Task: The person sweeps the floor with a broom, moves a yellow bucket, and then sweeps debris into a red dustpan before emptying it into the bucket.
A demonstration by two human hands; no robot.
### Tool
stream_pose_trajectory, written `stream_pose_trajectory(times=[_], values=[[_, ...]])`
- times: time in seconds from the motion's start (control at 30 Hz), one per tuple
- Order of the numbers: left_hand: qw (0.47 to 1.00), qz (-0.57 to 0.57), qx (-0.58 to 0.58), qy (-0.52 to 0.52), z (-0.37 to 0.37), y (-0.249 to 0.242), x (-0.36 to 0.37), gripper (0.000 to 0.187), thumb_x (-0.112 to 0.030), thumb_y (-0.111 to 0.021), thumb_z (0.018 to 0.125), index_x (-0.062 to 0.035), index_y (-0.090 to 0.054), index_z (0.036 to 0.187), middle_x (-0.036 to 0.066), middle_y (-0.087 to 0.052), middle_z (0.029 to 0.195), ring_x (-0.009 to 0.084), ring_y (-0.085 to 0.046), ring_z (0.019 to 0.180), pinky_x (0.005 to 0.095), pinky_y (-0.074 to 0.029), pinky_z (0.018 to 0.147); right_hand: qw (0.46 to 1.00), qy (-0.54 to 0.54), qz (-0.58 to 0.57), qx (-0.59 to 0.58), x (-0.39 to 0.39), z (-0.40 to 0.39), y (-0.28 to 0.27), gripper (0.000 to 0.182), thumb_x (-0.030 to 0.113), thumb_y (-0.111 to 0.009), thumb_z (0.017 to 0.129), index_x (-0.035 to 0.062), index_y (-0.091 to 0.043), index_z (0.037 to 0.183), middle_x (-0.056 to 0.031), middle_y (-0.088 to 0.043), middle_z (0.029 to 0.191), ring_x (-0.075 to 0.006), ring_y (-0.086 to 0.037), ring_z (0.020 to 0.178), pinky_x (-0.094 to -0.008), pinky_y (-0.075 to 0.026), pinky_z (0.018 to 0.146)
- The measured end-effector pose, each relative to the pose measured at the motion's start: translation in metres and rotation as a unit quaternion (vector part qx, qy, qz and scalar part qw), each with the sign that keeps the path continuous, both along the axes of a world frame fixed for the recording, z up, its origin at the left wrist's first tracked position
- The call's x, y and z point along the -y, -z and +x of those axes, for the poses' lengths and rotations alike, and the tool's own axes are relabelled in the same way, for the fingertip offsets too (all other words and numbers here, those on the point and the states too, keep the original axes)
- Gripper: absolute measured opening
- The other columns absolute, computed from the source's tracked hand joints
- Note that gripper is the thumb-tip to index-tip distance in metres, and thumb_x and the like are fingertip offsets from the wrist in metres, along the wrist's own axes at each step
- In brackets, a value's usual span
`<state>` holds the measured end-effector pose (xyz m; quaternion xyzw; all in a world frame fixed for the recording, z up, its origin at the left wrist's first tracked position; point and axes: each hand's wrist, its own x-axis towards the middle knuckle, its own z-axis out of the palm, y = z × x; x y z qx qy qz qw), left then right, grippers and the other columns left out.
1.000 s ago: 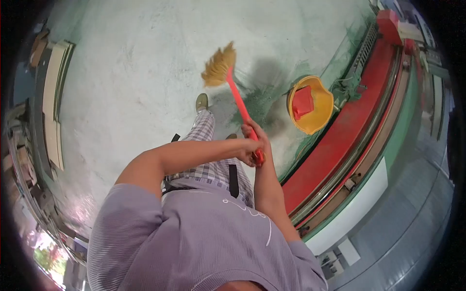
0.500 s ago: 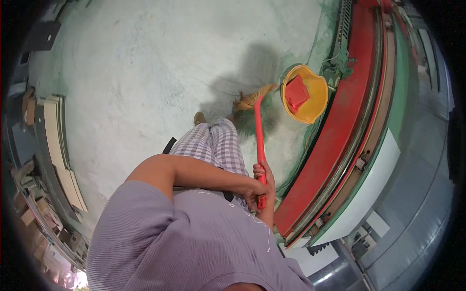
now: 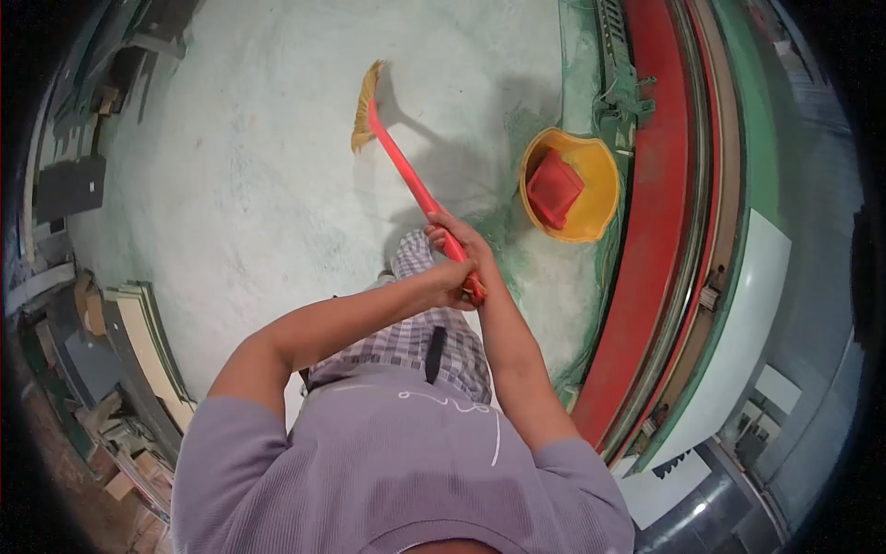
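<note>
A broom (image 3: pixel 401 162) with a red handle and tan bristles reaches forward and left from my body, its bristle head out over the pale floor. My right hand (image 3: pixel 466 238) is wrapped round the handle, the higher of the two grips. Closer to my body, my left hand (image 3: pixel 452 280) closes on the handle near its end, partly overlapping my right wrist in this view. To the right of the broom stands a yellow bucket (image 3: pixel 602 180) with a red plastic piece (image 3: pixel 556 187) inside it.
Along the right runs a long machine with a red side (image 3: pixel 657 185) and a white panel (image 3: pixel 738 342). Green dust marks the floor (image 3: pixel 277 166) around the bucket. Flat boards (image 3: pixel 152 346) and a dark box (image 3: pixel 70 188) lie at the left.
The broom head has swung left and forward, away from beside the bucket. Both hands have moved forward and slightly left, still gripping the handle.
</note>
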<state>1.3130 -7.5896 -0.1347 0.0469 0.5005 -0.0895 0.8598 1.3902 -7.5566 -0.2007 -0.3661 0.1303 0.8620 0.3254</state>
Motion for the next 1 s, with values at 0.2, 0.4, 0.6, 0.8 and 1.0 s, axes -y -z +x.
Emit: stream_pose_trajectory(times=[0.2, 0.4, 0.6, 0.8, 1.0], values=[[0.995, 0.047, 0.050, 0.069, 0.052, 0.032, -0.079, 0.032, -0.034, -0.039, 0.075, -0.0045, -0.047, 0.084, 0.007, -0.054, 0.069, 0.0199, -0.054, 0.059, 0.0343, -0.046, 0.057, 0.983, 0.129, -0.083, -0.105, -0.059, 0.069, 0.057, 0.019, 0.010, -0.053, 0.076, 0.0120, -0.040, 0.089, -0.0007, -0.039, 0.059, -0.0042, -0.039, 0.044, -0.0142, -0.034, 0.035], [0.942, -0.017, 0.037, 0.333, 0.123, 0.075, -0.017, 0.034, -0.032, -0.040, 0.070, 0.0012, -0.048, 0.075, 0.012, -0.049, 0.064, 0.0227, -0.049, 0.051, 0.0348, -0.043, 0.051, 0.928, 0.343, -0.118, -0.087, 0.040, 0.126, 0.057, 0.018, 0.012, -0.054, 0.075, 0.0021, -0.039, 0.078, -0.0007, -0.040, 0.057, -0.0041, -0.039, 0.041, -0.0137, -0.035, 0.036], [0.834, -0.088, 0.075, 0.539, 0.127, 0.017, 0.055, 0.043, -0.042, -0.042, 0.072, -0.0006, -0.052, 0.079, 0.011, -0.051, 0.068, 0.0236, -0.050, 0.060, 0.0350, -0.041, 0.056, 0.841, 0.499, -0.171, -0.121, 0.155, 0.107, 0.005, 0.019, 0.016, -0.052, 0.078, 0.0029, -0.038, 0.080, -0.0003, -0.040, 0.058, -0.0037, -0.038, 0.042, -0.0138, -0.035, 0.036], [0.653, 0.074, 0.232, 0.717, 0.143, -0.007, 0.067, 0.054, -0.051, -0.041, 0.073, -0.0001, -0.055, 0.085, 0.013, -0.053, 0.090, 0.0252, -0.051, 0.067, 0.0343, -0.043, 0.062, 0.840, 0.495, 0.080, -0.207, 0.265, 0.069, 0.008, 0.020, 0.019, -0.048, 0.080, 0.0034, -0.038, 0.086, -0.0011, -0.040, 0.061, -0.0036, -0.039, 0.044, -0.0136, -0.034, 0.037], [0.701, 0.249, 0.354, 0.567, 0.179, 0.143, -0.023, 0.032, -0.031, -0.042, 0.078, -0.0028, -0.056, 0.084, 0.009, -0.059, 0.075, 0.0180, -0.051, 0.054, 0.0326, -0.045, 0.049, 0.750, 0.629, -0.188, -0.081, 0.279, 0.018, -0.029, 0.014, 0.017, -0.047, 0.080, 0.0040, -0.042, 0.080, 0.0007, -0.040, 0.058, -0.0045, -0.040, 0.048, -0.0153, -0.034, 0.039]])
